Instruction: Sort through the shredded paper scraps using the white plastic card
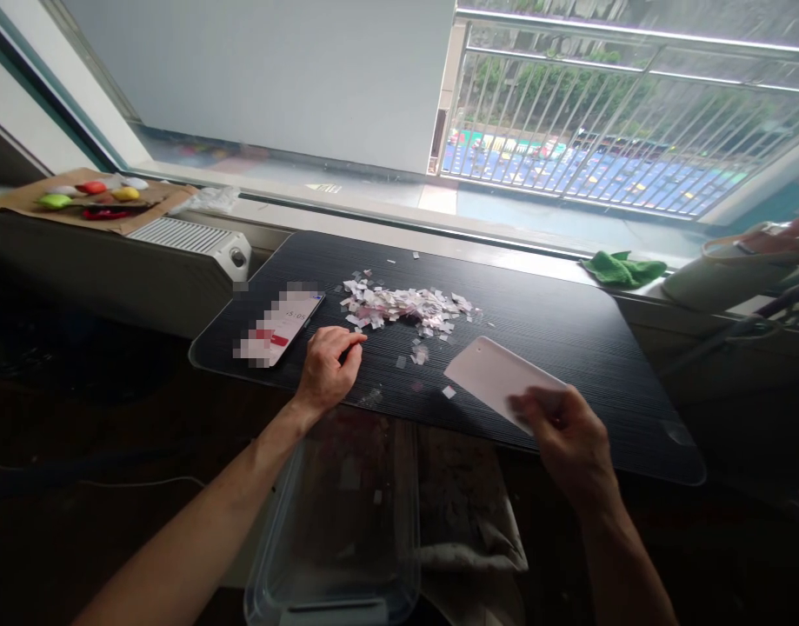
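Observation:
My right hand grips a flat, pale rectangular sheet with a small hole near one corner. It is held tilted over the front right of the dark table. My left hand is closed at the table's front edge, thumb against curled fingers; whether a scrap is pinched there is too small to tell. Beyond it lies a loose heap of small white and pinkish paper-like scraps, with stray pieces around it. One square scrap lies just left of the sheet.
A phone showing a timer-like screen lies at the table's left. Below the front edge stands a clear plastic box with a few scraps inside. A green cloth and a pale container are on the sill; a radiator is left.

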`<state>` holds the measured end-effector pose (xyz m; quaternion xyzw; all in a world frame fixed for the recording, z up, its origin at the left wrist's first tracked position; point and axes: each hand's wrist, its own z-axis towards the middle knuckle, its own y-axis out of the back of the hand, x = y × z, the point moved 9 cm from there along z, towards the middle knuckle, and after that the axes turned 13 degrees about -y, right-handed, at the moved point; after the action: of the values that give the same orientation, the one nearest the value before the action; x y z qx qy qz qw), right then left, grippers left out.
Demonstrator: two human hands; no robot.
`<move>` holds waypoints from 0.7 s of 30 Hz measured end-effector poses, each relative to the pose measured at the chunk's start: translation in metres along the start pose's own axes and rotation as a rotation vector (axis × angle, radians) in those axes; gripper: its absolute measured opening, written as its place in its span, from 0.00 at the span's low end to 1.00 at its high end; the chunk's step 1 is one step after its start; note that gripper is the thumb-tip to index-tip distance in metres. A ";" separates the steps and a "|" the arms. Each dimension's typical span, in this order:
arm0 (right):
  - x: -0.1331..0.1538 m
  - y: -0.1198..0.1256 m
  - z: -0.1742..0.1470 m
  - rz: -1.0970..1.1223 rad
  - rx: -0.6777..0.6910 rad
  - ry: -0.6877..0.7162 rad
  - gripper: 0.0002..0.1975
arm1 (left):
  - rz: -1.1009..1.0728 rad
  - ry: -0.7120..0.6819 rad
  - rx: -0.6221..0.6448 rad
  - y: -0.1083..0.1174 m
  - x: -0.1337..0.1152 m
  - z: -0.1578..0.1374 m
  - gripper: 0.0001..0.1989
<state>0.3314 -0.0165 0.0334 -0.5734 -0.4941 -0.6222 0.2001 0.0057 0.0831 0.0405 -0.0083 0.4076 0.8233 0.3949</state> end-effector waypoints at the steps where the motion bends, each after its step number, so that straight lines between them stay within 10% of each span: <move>1: -0.001 0.005 0.004 -0.018 0.006 0.010 0.15 | 0.002 -0.001 -0.001 0.000 0.000 0.000 0.11; 10: -0.005 0.011 0.020 -0.101 0.346 -0.017 0.13 | -0.002 -0.011 -0.002 -0.001 0.001 0.001 0.11; 21: -0.010 0.003 0.036 -0.059 0.437 -0.196 0.15 | -0.007 -0.031 -0.014 0.001 0.003 0.001 0.12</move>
<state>0.3555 0.0091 0.0201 -0.5594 -0.6505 -0.4474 0.2524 0.0033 0.0846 0.0409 0.0003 0.3958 0.8247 0.4040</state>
